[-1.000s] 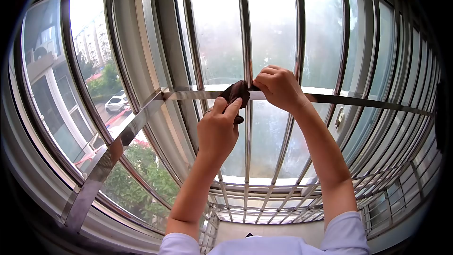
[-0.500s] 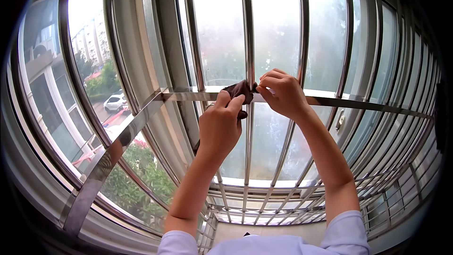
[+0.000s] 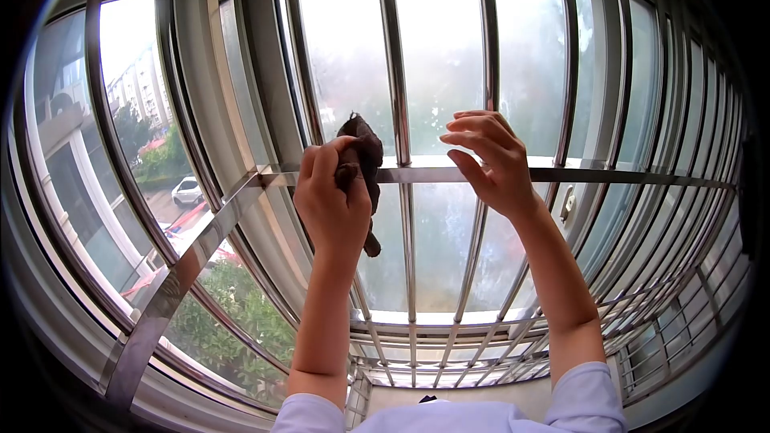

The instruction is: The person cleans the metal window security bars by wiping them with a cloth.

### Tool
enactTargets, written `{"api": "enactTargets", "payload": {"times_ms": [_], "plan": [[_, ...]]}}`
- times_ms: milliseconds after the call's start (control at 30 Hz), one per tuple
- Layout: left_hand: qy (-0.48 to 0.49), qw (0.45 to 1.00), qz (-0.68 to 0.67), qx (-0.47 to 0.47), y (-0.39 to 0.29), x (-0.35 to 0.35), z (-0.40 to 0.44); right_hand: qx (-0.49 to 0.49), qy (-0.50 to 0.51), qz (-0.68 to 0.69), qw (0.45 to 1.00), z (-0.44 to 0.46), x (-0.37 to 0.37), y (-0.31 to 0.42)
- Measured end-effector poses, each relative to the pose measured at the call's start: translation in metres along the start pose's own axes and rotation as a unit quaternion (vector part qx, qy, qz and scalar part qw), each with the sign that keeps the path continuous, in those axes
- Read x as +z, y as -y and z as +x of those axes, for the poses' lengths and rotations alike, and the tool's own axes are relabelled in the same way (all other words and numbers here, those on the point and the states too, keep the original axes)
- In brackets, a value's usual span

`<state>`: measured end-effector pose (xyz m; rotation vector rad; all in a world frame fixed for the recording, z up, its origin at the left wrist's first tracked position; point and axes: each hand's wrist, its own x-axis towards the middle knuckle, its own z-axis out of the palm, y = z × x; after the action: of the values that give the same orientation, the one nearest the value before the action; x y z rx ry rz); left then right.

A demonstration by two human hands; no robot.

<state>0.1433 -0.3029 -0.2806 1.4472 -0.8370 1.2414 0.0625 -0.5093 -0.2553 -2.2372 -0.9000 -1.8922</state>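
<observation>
A dark brown cloth (image 3: pixel 369 152) is bunched in my left hand (image 3: pixel 333 192), whose fingers are closed round it. The cloth hangs down on the right side of that hand, in front of the flat metal crossbar (image 3: pixel 449 175) and to the left of an upright metal bar (image 3: pixel 397 96). My right hand (image 3: pixel 493 160) is raised by the crossbar, right of that upright bar, with its fingers apart and curved and nothing in them. A gap separates the two hands.
Upright metal bars run across the view, with a window (image 3: pixel 345 48) behind them. The crossbar bends toward me at the left. A lower metal grid (image 3: pixel 449 345) spans the bottom. Outside are a white car (image 3: pixel 187 191) and green bushes (image 3: pixel 233 305).
My left hand has moved left with the cloth, away from the upright bar. My right hand has let go of the cloth's edge and its fingers have spread. The view has shifted slightly.
</observation>
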Motion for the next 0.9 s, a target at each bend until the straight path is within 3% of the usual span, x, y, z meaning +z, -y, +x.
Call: {"api": "enactTargets", "payload": {"times_ms": [33,100,133,233,300,367,433,500,533,667,767,800,867,900], "plan": [[-0.025,0.999,-0.036,0.015,-0.006,-0.002,0.001,-0.002,-0.057,-0.036,0.998,-0.002,-0.011,0.0],[0.023,1.0,-0.013,0.017,-0.024,0.002,0.009,0.093,-0.141,-0.044,0.985,-0.008,-0.026,-0.008],[0.027,0.999,-0.02,0.037,-0.026,0.013,0.012,0.169,-0.134,-0.04,0.976,-0.008,-0.031,-0.012],[0.108,0.993,-0.048,0.023,-0.037,0.04,0.02,0.317,-0.057,-0.003,0.947,-0.016,-0.035,-0.041],[0.153,0.982,-0.109,-0.005,-0.035,0.059,0.022,0.414,0.069,0.102,0.902,-0.021,-0.036,-0.057],[0.202,0.97,-0.125,-0.05,-0.036,0.071,0.024,0.439,0.152,0.187,0.865,-0.029,-0.033,-0.077],[0.277,0.917,-0.238,-0.158,-0.036,0.08,0.025,0.436,0.187,0.243,0.846,-0.013,-0.033,-0.064],[0.288,0.917,-0.224,-0.162,-0.037,0.083,0.025,0.461,0.274,0.294,0.791,-0.009,-0.035,-0.074],[0.261,0.945,-0.159,-0.119,-0.035,0.084,0.024,0.521,0.206,0.316,0.766,-0.009,-0.038,-0.064],[0.219,0.975,0.019,-0.019,-0.038,0.084,0.015,0.529,0.18,0.218,0.8,-0.011,-0.048,-0.056],[0.225,0.965,0.133,0.024,-0.047,0.087,0.011,0.419,0.209,-0.067,0.881,-0.013,-0.052,-0.043],[0.238,0.961,0.136,0.04,-0.046,0.089,0.01,0.419,0.21,-0.067,0.881,-0.015,-0.053,-0.037],[0.251,0.957,0.137,0.056,-0.043,0.091,0.009,0.271,0.158,-0.276,0.908,-0.021,-0.054,-0.025],[0.269,0.952,0.13,0.069,-0.042,0.091,0.009,0.271,0.158,-0.277,0.908,-0.026,-0.056,-0.021]]}}
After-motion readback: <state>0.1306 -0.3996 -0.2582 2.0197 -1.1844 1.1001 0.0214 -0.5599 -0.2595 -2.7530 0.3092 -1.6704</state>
